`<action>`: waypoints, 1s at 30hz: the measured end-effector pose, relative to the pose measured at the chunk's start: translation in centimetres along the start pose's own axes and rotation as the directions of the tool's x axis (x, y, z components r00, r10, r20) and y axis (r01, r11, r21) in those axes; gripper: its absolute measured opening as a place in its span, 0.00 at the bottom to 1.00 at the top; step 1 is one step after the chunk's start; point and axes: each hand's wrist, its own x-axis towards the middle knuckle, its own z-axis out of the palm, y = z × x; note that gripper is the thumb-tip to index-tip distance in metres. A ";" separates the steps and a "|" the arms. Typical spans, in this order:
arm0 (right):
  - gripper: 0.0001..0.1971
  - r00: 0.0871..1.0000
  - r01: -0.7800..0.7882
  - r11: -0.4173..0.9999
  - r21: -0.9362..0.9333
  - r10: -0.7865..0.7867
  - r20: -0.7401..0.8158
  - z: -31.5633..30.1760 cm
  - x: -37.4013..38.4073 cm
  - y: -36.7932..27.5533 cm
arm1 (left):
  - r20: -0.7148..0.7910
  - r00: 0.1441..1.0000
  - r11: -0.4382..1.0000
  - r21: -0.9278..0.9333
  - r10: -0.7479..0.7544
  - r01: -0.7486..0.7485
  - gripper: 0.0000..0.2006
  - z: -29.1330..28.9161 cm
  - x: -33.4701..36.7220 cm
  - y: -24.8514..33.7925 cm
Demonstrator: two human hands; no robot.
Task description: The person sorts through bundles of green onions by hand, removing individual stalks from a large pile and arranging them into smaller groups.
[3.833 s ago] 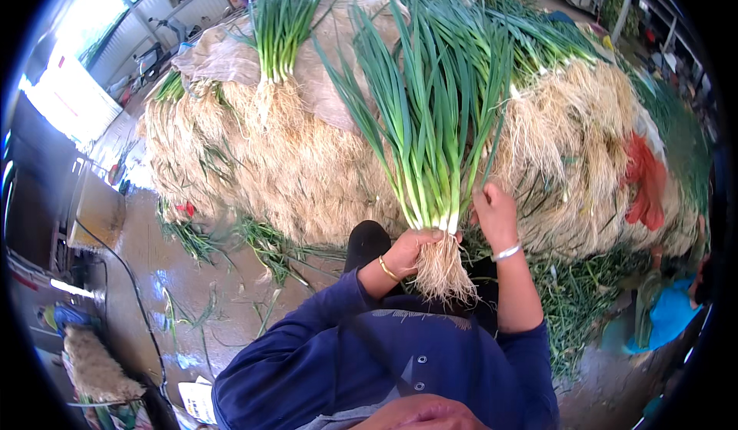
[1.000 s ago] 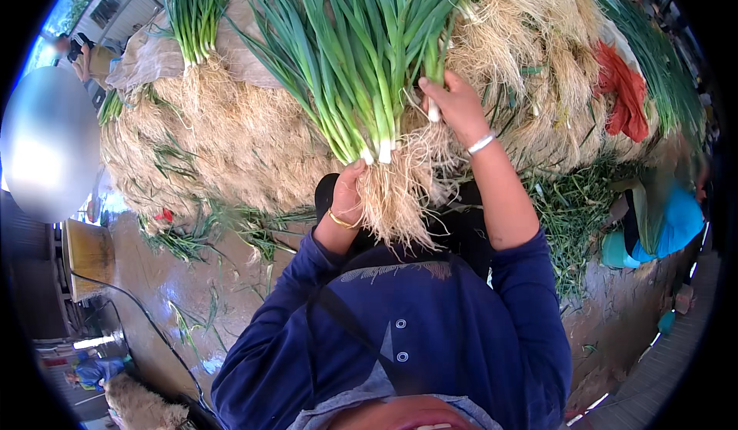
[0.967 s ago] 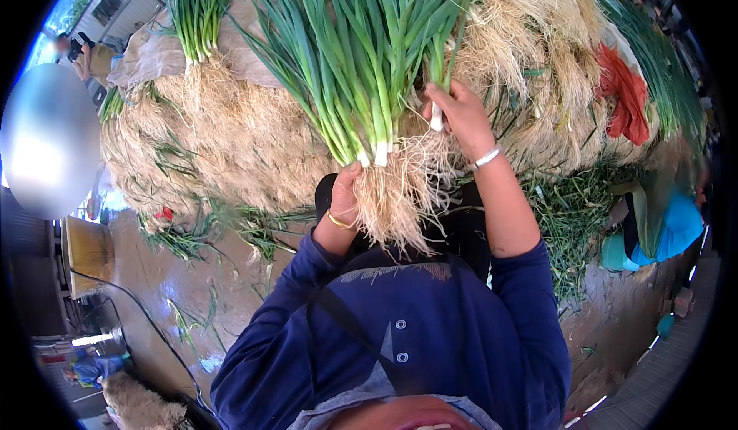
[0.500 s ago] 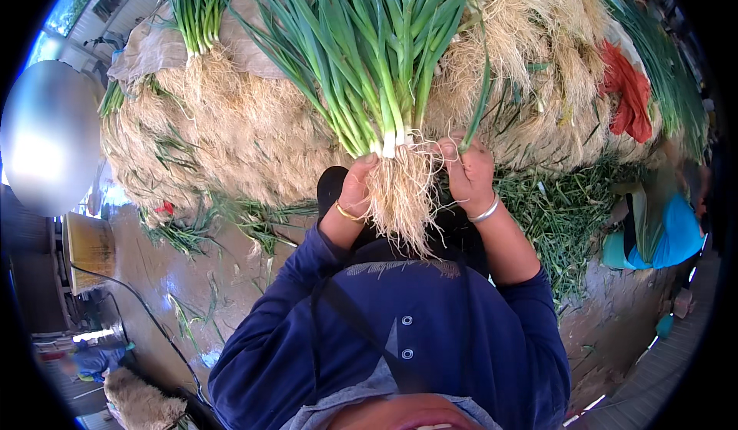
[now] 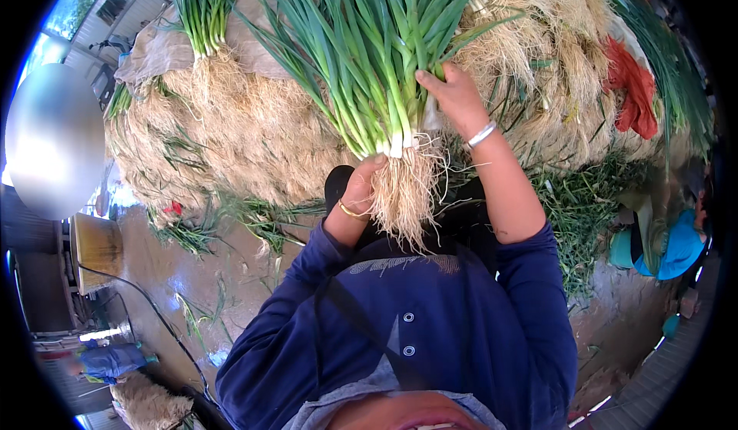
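A large bunch of green onions stands up in front of me, its long leaves fanning away and its pale roots hanging toward my lap. My left hand is closed around the left side of the bunch at the root end, its fingertips hidden behind the roots. Higher up, on the right edge of the stems, my right hand grips the bunch with its thumb across the front. Its other fingers are partly hidden behind the stalks.
Beyond the bunch lies a wide heap of rooted onions. A smaller bunch rests on a brown cloth at the far left. Red cloth lies at the right. Loose green leaves cover the floor beside me; a black cable runs at left.
My right hand has moved from beside the roots up and away to the stems. The single leaf it held upright now slants out to the right. My left hand stays at the root end.
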 end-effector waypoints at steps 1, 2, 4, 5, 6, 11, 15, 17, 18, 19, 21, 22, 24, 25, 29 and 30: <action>0.15 0.992 -0.118 0.993 -0.023 0.119 0.040 -0.4 -1.8 -0.1 | 0.014 1.000 1.000 -0.025 0.003 -0.002 0.27 -0.5 -0.1 0.1; 0.14 0.998 -0.059 0.981 0.187 0.064 -0.021 -0.4 -3.7 -0.6 | 0.023 1.000 1.000 -0.026 -0.009 0.009 0.27 -0.4 0.0 0.2; 0.14 0.990 0.087 0.826 0.557 -0.010 -0.141 0.1 -6.7 -1.0 | 0.033 0.999 0.999 -0.044 -0.004 0.005 0.27 -0.5 -0.1 0.2; 0.13 0.992 0.068 0.821 0.566 0.007 -0.129 -0.3 -8.2 -1.0 | 0.020 1.000 0.999 -0.045 0.012 -0.011 0.27 -0.9 -0.3 -0.1; 0.11 0.991 0.060 0.813 0.579 0.022 -0.135 -1.3 -9.5 -0.7 | 0.013 1.000 0.999 -0.032 0.015 -0.015 0.27 -1.1 -0.2 0.0; 0.13 0.983 -0.150 0.818 0.555 0.183 -0.003 -2.8 -8.5 0.8 | 0.019 0.999 0.999 0.022 0.035 -0.035 0.27 -0.2 0.5 -0.5; 0.16 0.999 -0.023 0.986 -0.168 0.030 0.041 0.0 -4.6 -0.9 | -0.026 0.999 0.998 0.059 0.024 -0.023 0.26 0.4 0.9 -0.7; 0.19 0.996 0.087 0.962 -0.260 -0.075 0.055 0.3 -4.1 -0.3 | -0.035 0.998 0.997 0.058 0.046 -0.044 0.25 0.9 0.2 -0.4; 0.17 0.995 -0.023 0.995 -0.097 0.033 0.098 0.2 -4.6 -0.4 | -0.044 0.997 0.997 0.055 0.062 -0.059 0.25 0.9 -0.1 -0.3; 0.16 0.979 -0.145 0.988 0.062 0.134 0.155 -0.2 -5.8 -0.8 | -0.044 0.998 0.998 0.042 0.039 -0.037 0.26 0.1 0.0 0.0; 0.12 0.959 -0.261 0.859 0.441 0.180 0.218 -0.5 -8.7 0.2 | -0.049 0.997 0.998 -0.003 0.060 -0.061 0.26 1.1 -0.3 0.0; 0.11 0.968 -0.249 0.808 0.534 0.187 0.167 -0.6 -10.2 0.9 | -0.050 0.996 0.997 -0.023 0.069 -0.070 0.26 1.5 -0.4 0.0; 0.10 0.979 -0.199 0.725 0.660 0.181 0.096 -1.5 -13.1 1.5 | -0.073 0.993 0.996 -0.019 0.090 -0.091 0.25 1.6 -0.4 -0.2; 0.10 0.983 -0.171 0.695 0.698 0.166 0.075 -2.3 -14.5 2.0 | -0.087 0.991 0.995 -0.014 0.100 -0.101 0.24 1.7 -0.4 -0.2; 0.10 0.988 -0.121 0.640 0.758 0.151 0.030 -4.1 -16.9 3.2 | -0.015 1.000 1.000 0.021 0.012 -0.012 0.23 0.4 0.5 -0.7; 0.10 0.977 -0.076 0.679 0.730 0.198 -0.082 -4.0 -16.5 2.9 | -0.013 1.000 0.999 0.033 -0.009 0.009 0.23 0.1 0.8 -1.1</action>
